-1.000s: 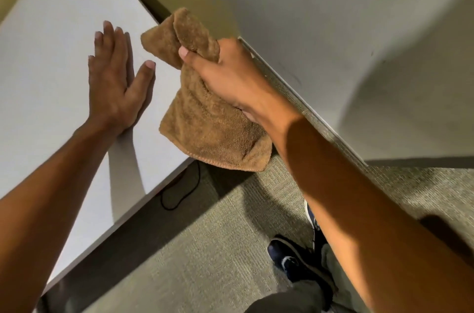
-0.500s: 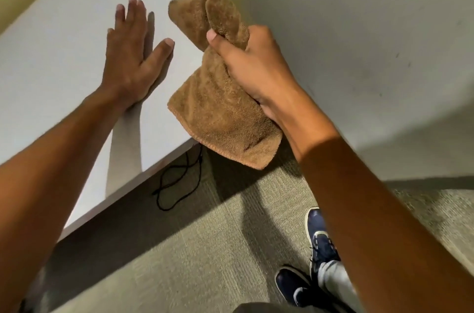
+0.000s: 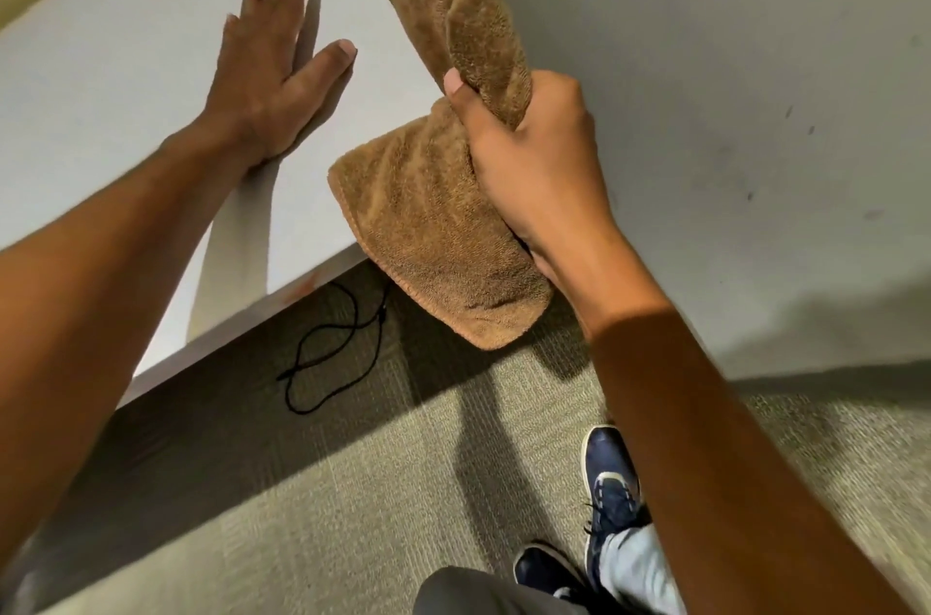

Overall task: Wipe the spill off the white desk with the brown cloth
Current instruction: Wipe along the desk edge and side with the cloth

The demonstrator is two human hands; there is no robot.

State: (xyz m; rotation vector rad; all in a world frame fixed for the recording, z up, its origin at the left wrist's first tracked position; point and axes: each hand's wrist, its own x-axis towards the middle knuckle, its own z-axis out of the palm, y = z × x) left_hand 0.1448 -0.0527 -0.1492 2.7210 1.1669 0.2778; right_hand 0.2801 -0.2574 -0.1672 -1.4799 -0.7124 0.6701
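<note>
The flat white laminate desk (image 3: 101, 75) fills the upper left of the head view, its near edge slanting down toward the left and its right-hand corner hidden behind the cloth. The left hand (image 3: 267, 75) lies palm-down on the desk a little in from that corner, fingers spread and flat, gripping nothing; it looks like a brace, not a working hand. On the near edge, below and to the right of that hand, a faint reddish smear (image 3: 302, 287) shows; it may be what is left of the spill, though it is too small to be sure, and the rest of the top shows no obvious wet patch.

To the right, the brown terry cloth (image 3: 433, 221) hangs bunched at the corner, its long axis running from a twisted upper end above the fist down to a loose lower flap that overhangs the near edge and the grey-green carpet (image 3: 352, 488). Whether it touches the desk cannot be told. The right hand (image 3: 529, 161) is closed in a fist around the cloth's middle, off the desk's right side.

The smear lies left of and below the fist, nearer the hanging flap, so the right hand is the one placed to sweep leftward along the edge. A black looped cord (image 3: 332, 352) lies on the carpet under the desk.
</note>
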